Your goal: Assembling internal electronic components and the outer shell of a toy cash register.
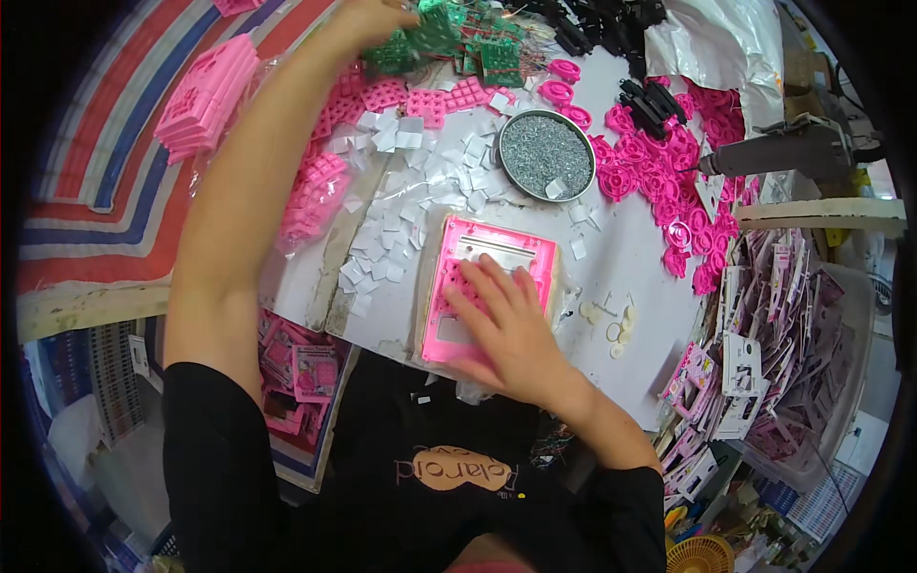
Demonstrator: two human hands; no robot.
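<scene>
My left hand (374, 19) reaches to the far edge of the table. Its fingers are closed at the edge of a green circuit board (436, 31), beside a pile of more green boards (501, 61) with thin wires. Flat on a pink plastic casing (447, 336) in front of me lies my right hand (511, 334), fingers spread. Under those fingers part of a pink button pad (458, 279) shows inside the casing. A silvery strip (497, 250) runs across the casing's far end. The palm hides the casing's near right part.
Small white squares (382, 244) are scattered left of a round tin (500, 158) of screws. Pink rings (659, 167) are heaped at right, near a grey electric screwdriver (783, 153). Pink button pads (382, 94), stacked pink casings (205, 95) and black parts (602, 29) surround these. Printed casings (755, 334) fill a bin at right.
</scene>
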